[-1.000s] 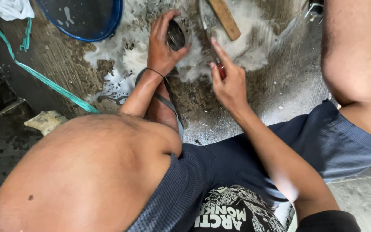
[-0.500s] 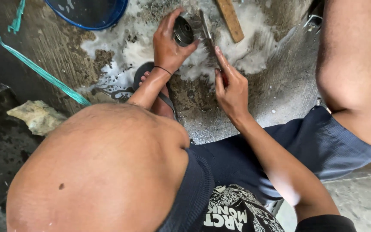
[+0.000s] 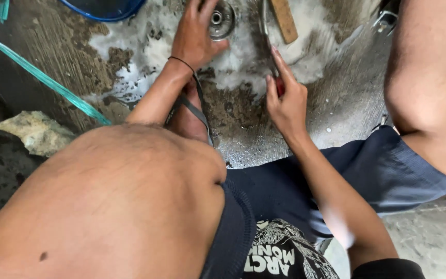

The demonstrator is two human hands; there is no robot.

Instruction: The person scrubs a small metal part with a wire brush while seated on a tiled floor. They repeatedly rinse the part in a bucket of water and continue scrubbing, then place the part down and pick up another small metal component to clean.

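A round grey metal part with a central hole (image 3: 219,18) is held against the wet, soapy concrete floor (image 3: 336,98) by the left hand (image 3: 194,39), its grip curled around the part's edge. Just beside it, a red-handled metal blade (image 3: 276,77) is clamped in the right hand (image 3: 286,103), below a wooden strip (image 3: 285,19). A blue basin (image 3: 104,8) sits at the floor's far-left edge.
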